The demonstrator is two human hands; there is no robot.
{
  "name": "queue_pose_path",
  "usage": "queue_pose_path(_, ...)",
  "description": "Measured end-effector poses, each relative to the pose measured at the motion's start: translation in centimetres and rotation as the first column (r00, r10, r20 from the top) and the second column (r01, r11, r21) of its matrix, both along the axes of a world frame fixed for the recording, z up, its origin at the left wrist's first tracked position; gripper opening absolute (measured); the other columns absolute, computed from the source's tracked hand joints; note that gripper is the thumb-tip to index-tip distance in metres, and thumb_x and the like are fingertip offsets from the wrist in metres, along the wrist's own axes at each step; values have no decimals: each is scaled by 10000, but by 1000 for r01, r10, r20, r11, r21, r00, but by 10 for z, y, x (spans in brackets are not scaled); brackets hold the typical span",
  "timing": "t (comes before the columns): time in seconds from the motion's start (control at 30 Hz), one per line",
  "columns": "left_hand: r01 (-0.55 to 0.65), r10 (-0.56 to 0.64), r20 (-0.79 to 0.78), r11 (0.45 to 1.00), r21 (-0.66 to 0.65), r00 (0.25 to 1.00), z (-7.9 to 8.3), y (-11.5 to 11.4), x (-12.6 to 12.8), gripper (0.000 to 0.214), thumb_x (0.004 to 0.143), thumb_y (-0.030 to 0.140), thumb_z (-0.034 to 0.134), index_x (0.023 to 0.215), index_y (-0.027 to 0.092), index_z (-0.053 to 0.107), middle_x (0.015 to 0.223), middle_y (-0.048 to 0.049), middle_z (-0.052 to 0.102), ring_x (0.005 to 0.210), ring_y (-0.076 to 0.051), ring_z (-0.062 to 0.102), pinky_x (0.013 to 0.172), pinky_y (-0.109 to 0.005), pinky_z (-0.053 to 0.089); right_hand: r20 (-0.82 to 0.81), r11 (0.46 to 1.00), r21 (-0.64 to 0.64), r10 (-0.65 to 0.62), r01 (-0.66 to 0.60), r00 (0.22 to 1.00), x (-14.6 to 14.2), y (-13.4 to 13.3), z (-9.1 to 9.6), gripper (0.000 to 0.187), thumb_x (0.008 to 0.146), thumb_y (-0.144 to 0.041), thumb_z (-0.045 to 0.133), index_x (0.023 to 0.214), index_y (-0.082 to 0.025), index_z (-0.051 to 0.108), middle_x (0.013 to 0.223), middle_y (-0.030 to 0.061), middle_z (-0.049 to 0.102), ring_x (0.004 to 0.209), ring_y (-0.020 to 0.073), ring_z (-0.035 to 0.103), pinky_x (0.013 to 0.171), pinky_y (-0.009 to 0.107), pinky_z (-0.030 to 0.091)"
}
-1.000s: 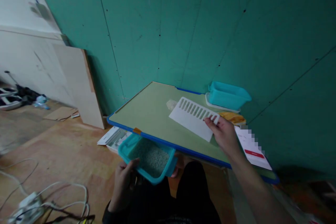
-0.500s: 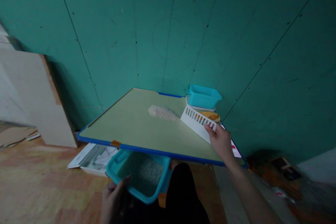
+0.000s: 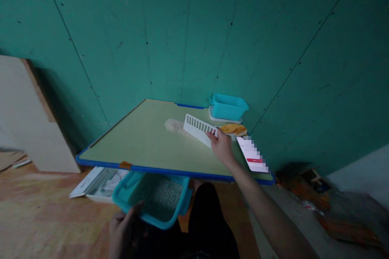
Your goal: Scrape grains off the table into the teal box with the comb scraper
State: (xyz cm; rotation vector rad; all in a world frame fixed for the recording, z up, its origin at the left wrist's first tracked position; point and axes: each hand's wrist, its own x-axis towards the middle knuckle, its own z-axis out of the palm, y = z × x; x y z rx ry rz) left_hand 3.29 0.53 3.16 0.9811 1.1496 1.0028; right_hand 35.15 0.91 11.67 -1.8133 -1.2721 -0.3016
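Note:
My right hand (image 3: 221, 144) grips the near right end of a white slotted plastic strip (image 3: 199, 131), which stands tilted over the tabletop (image 3: 142, 141). Its far left end meets a heap of small pale grains (image 3: 174, 126) and hides part of it. Below the table's front edge, my left hand (image 3: 126, 226) grasps the near left rim of a turquoise plastic tub (image 3: 165, 224). Similar pale grains (image 3: 170, 194) lie inside that tub, whose far rim sits close under the table edge. Most of my left fingers are in shadow or behind the tub.
At the table's back right stand a second turquoise tub (image 3: 230, 107) on a white lid (image 3: 212, 114), a yellow cloth (image 3: 234, 130) and a phone (image 3: 252, 154). An open white box (image 3: 100, 184) lies on the floor. A green wall (image 3: 188, 40) rises behind; a board (image 3: 33, 117) leans at left.
My right hand has carried the slotted strip left, onto the grain heap, uncovering the phone. My left hand still holds the tub. The whole view has shifted slightly.

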Motion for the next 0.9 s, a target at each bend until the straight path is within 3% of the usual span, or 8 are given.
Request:
queue_pose_path(0.2, -24, 40, 94, 986, -163, 995, -5, 4, 3, 498, 671, 442, 711, 350, 243, 388, 257, 41, 374, 224, -103, 341, 277, -234, 258, -6, 997, -58, 42, -42, 999, -2, 30, -1, 160, 877, -338, 593, 793, -202, 599, 742, 66, 696, 701, 206, 638, 599, 252, 384)
queue_pose_path(0.37, -62, 85, 138, 984, -166, 987, -7, 3, 5, 520, 658, 441, 731, 352, 237, 363, 246, 71, 315, 216, -87, 304, 281, -228, 283, -30, 995, -74, 65, -67, 997, -7, 46, 1, 149, 867, -334, 600, 809, -198, 621, 772, 82, 714, 713, 218, 650, 589, 258, 380)
queue_pose_path(0.63, -38, 49, 96, 993, -110, 994, -4, 3, 3, 511, 705, 421, 687, 329, 240, 392, 252, 31, 385, 217, -105, 366, 270, -231, 234, -144, 994, -83, 54, -67, 988, -4, 72, -1, 155, 823, -337, 633, 832, -183, 641, 842, 102, 735, 783, 235, 670, 644, 277, 434)
queue_pose_path(0.8, -21, 35, 120, 994, -110, 992, -5, 3, 3, 511, 697, 403, 705, 330, 227, 396, 237, 49, 359, 212, -83, 330, 286, -217, 264, -206, 980, -25, 188, -198, 960, 0, 69, 2, 194, 830, -366, 613, 843, -177, 652, 845, 84, 738, 766, 218, 669, 645, 272, 450)
queue_pose_path(0.9, 4, 13, 130, 992, -124, 991, -9, 4, 3, 512, 673, 396, 721, 312, 215, 405, 226, 21, 394, 197, -101, 365, 267, -213, 206, -175, 981, 36, 192, -189, 966, 5, 51, 9, 247, 836, -411, 604, 820, -168, 649, 795, 80, 729, 724, 215, 658, 632, 279, 447)
